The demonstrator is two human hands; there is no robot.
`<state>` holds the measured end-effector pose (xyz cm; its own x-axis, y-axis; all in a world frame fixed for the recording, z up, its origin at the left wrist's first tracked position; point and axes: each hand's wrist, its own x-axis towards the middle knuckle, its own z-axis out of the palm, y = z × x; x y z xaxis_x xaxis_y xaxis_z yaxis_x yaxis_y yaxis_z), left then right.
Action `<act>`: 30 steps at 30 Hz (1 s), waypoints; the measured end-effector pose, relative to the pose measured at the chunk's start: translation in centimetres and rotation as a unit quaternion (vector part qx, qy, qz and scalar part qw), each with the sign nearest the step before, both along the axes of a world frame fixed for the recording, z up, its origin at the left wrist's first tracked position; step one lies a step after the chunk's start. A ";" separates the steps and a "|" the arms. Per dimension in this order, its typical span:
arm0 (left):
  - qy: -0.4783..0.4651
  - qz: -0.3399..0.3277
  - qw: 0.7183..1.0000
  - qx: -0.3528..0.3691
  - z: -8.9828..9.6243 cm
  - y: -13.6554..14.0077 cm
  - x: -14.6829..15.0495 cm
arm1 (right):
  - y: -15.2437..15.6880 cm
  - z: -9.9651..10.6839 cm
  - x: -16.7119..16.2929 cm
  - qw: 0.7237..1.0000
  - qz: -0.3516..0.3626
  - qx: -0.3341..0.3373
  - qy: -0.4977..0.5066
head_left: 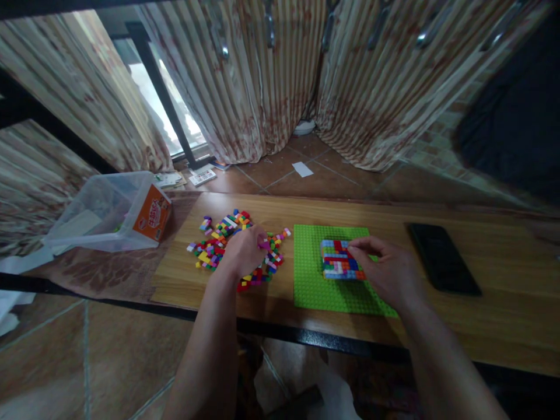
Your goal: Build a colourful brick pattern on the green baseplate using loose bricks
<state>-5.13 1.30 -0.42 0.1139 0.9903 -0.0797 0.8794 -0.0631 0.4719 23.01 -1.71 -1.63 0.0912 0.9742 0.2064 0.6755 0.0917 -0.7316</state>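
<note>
My left hand (245,251) reaches over a spread pile of small toy building bricks (214,252). Its fingers are closed, and a magenta brick (263,244) shows at the fingertips. On a bright green studded baseplate (308,291) sits a low block of multicoloured bricks (336,265), with red, blue, white and orange pieces in rows. My right hand (389,271) is at the right side of this block, thumb and forefinger pinched together over its top right part. What lies between those fingertips, if anything, is too small to make out.
The wooden table (516,280) carries a dark phone (443,256) to the right of the baseplate. A clear plastic bin (109,204) with an orange label stands at the left. Striped curtains (271,87) hang behind, and a white paper (302,169) lies on the tiled floor.
</note>
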 end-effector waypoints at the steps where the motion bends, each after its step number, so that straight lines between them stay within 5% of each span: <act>1: -0.002 -0.002 1.000 0.000 0.0 0.0 0.0 | 0.0 0.0 0.0 1.000 0.002 0.003 -0.001; 11: -0.006 -0.022 1.000 0.021 -0.5 0.3 -0.8 | -0.1 -0.2 0.0 1.000 0.007 0.010 -0.008; 17: -0.161 -0.044 0.986 0.013 -0.1 0.3 -1.4 | 0.0 0.0 -0.2 1.000 0.001 0.008 0.013; 24: -0.490 -0.007 0.868 -0.076 0.8 -0.5 2.6 | -0.5 0.7 -3.1 0.985 0.057 0.022 0.162; 30: -0.573 0.016 0.812 -0.109 -0.1 -0.9 6.6 | -0.4 0.8 -5.0 0.964 0.095 -0.024 0.249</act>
